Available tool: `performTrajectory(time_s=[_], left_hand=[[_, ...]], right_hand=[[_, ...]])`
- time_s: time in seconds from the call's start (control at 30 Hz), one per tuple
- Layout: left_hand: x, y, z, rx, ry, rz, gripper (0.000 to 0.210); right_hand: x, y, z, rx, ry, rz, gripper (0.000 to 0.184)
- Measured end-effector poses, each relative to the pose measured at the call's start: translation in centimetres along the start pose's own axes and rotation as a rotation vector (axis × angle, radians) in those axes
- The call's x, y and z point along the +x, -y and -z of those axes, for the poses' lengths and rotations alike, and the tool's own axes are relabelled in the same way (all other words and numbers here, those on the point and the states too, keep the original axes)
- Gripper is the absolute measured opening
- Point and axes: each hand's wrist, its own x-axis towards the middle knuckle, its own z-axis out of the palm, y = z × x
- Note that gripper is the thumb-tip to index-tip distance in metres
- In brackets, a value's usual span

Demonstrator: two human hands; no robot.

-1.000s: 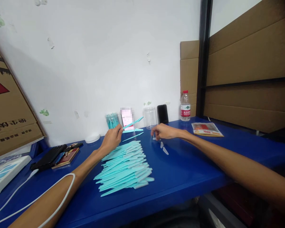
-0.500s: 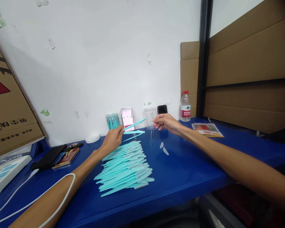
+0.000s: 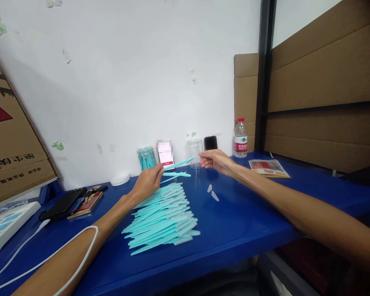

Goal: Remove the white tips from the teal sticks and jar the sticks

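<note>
Several slim turquoise eyebrow razors stick out to the right from my left hand, whose fingers are closed on them. My right hand is in a pinch in front of the clear jar; anything between its fingertips is too small to make out. Below my left hand lies a pile of turquoise eyebrow razors, most with pale caps pointing right. Two loose translucent caps rest on the blue table, right of the pile.
Along the wall stand a jar filled with razors, a lit phone, a dark phone and a water bottle. A white lid and a black case lie left. A white cable crosses my left forearm.
My left hand has shifted slightly right, and the razors in it now reach closer to my right hand. My right hand stays nearly in place, still pinched.
</note>
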Motion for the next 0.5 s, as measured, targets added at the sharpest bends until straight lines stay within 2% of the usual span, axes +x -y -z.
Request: performTrajectory(time_s=[0.23, 0.5], left_hand=[[0.02, -0.37, 0.11, -0.014, 0.015, -0.016, 0.022], [-0.06, -0.58, -0.03, 0.000, 0.026, -0.019, 0.024]], right_hand=[[0.06, -0.37, -0.20, -0.016, -0.017, 0.021, 0.019], [0.21, -0.72, -0.04, -0.012, 0.021, 0.038, 0.019]])
